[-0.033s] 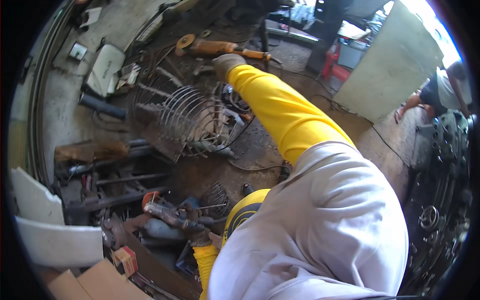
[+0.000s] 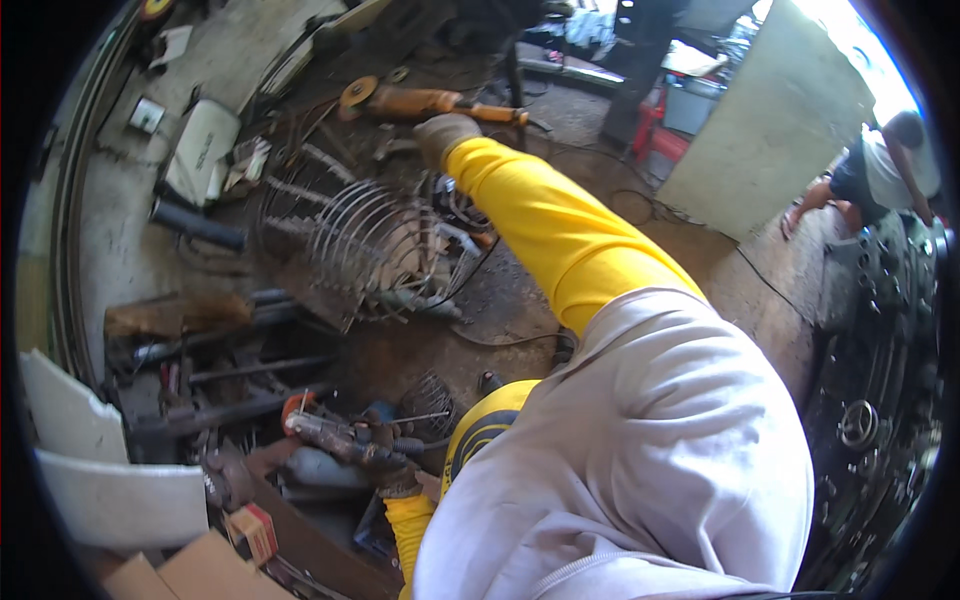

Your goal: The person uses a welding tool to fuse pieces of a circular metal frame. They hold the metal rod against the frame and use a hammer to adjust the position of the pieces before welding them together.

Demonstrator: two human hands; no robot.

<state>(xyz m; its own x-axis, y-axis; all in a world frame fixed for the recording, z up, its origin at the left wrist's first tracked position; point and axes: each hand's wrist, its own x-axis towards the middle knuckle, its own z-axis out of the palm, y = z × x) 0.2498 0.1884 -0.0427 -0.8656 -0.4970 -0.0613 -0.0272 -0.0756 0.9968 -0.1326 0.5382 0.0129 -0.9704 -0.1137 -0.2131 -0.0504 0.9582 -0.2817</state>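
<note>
My right arm, in a yellow sleeve, stretches far forward. Its gloved right hand (image 2: 445, 138) is curled closed, just below the body of an orange angle grinder (image 2: 425, 103) with a round disc at its left end. A grey metal piece (image 2: 397, 148) shows beside the knuckles; what the fingers hold is hidden. Low in the view, my gloved left hand (image 2: 397, 480) is at the rear end of a dark power tool (image 2: 345, 437) with an orange-red guard. Its fingers are hidden, so a grip on the tool cannot be made out.
A round wire fan guard (image 2: 365, 235) lies among scrap on the floor. Metal bars (image 2: 230, 370) and cardboard (image 2: 215, 570) are at left. Cables (image 2: 510, 340) cross the floor. A large panel (image 2: 765, 120) leans at right, near a crouching person (image 2: 890, 170) and dark machinery (image 2: 870, 400).
The whole view has shifted slightly, moving most things a little down and left in the picture. Neither hand has clearly moved relative to the things near it.
</note>
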